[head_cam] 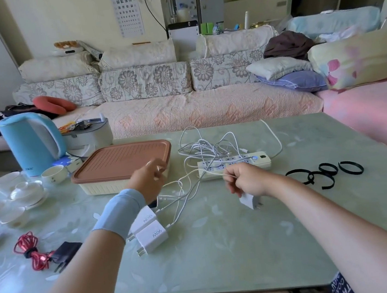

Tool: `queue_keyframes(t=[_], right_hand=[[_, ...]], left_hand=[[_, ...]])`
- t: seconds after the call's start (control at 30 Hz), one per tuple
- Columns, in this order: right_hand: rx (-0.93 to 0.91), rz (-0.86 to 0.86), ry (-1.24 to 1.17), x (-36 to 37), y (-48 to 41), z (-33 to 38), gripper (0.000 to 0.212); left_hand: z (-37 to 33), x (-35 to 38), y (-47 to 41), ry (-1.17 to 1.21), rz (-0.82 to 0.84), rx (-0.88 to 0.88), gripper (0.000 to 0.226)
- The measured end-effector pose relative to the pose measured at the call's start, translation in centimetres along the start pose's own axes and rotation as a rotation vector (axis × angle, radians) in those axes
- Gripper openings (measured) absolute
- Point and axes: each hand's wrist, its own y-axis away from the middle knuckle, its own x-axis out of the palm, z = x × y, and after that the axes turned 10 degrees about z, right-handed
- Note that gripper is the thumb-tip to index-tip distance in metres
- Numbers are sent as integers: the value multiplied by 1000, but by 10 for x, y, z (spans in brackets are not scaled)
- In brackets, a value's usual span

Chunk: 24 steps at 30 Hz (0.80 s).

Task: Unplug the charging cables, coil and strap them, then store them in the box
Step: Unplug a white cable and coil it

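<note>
Both forearms reach in from the near edge of the tabletop [223,251]. Two white chargers [150,235] lie beside the left wrist. The left grip [148,181], raised with its palm turned inward, pinches a white cable [217,175] between thumb and fingertips. The right grip [247,180] is curled closed round the same cable, knuckles up, with a third charger [249,200] jutting beneath the palm. Just beyond lie the power strip [235,164] and tangled cables [208,147]. The lidded box [122,165] sits behind the left grip, and black straps [323,173] lie to the right.

Left hand [149,183], right hand [248,180] pinch white cable [215,174]; charger [249,200] under right palm.
</note>
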Motion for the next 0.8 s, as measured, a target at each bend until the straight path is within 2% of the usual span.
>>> queue_keyframes(t=[0.1, 0.2, 0.27, 0.33, 0.4, 0.5, 0.6, 0.67, 0.73, 0.8], right_hand=[[-149, 1, -173, 1, 0, 20, 44], [-285, -47, -387, 3, 1, 36, 42], [-350, -82, -503, 3, 1, 40, 40], [-359, -99, -571, 1, 3, 41, 41], [-260, -101, -494, -1, 5, 37, 43], [-37, -1, -216, 2, 4, 22, 42], [180, 118, 1, 10, -2, 8, 33], [223, 163, 45, 13, -5, 6, 21], [233, 201, 14, 14, -7, 8, 27], [250, 225, 8, 13, -6, 10, 35]], left_hand=[[-21, 18, 2, 3, 76, 137, 38], [-31, 25, -4, 59, 132, 108, 20], [-33, 25, -6, 40, 119, 82, 14], [-32, 21, -9, 26, 31, 62, 20], [-28, 16, -13, 49, -99, 38, 25], [-27, 6, -15, 288, -289, 22, 24], [-41, 0, -9, 354, -423, 156, 16], [-52, 0, -6, 438, -410, 256, 16], [-58, 2, -4, 547, -330, 301, 18], [-59, 0, -2, 461, -301, 314, 16]])
